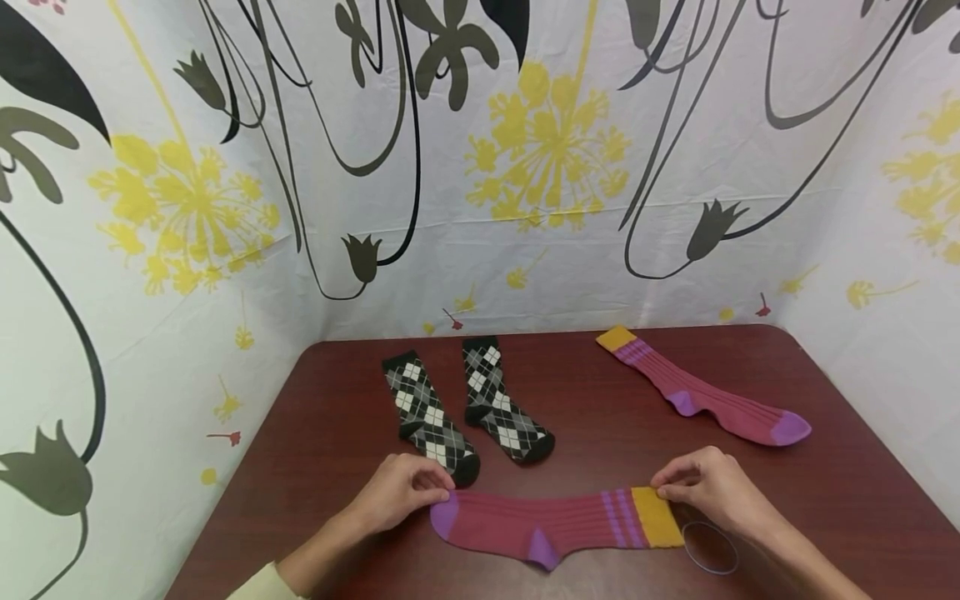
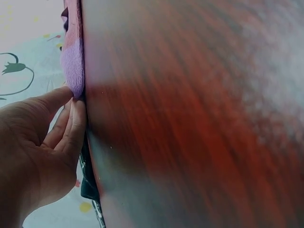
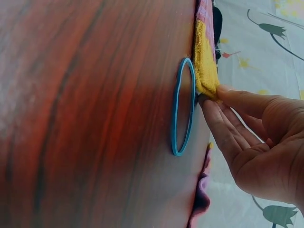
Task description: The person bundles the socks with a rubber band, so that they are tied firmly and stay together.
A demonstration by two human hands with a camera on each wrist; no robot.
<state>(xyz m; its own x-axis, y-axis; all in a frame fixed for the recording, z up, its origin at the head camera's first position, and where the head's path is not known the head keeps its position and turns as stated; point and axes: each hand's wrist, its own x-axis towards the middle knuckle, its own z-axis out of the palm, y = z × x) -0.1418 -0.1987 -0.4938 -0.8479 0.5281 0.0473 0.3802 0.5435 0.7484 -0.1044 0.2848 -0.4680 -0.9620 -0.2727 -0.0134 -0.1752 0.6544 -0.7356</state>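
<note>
A pink sock with a purple toe, purple heel and yellow cuff lies stretched sideways near the front of the table. My left hand pinches its purple toe between thumb and fingers. At the other end, my right hand pinches the upper corner of the yellow cuff. Just beside that cuff, a thin blue rubber band lies on the wood, below my right hand in the head view.
Two black, grey and white argyle socks lie behind my left hand. A matching pink sock lies slanted at the back right of the dark red table. Patterned cloth hangs around the back and sides.
</note>
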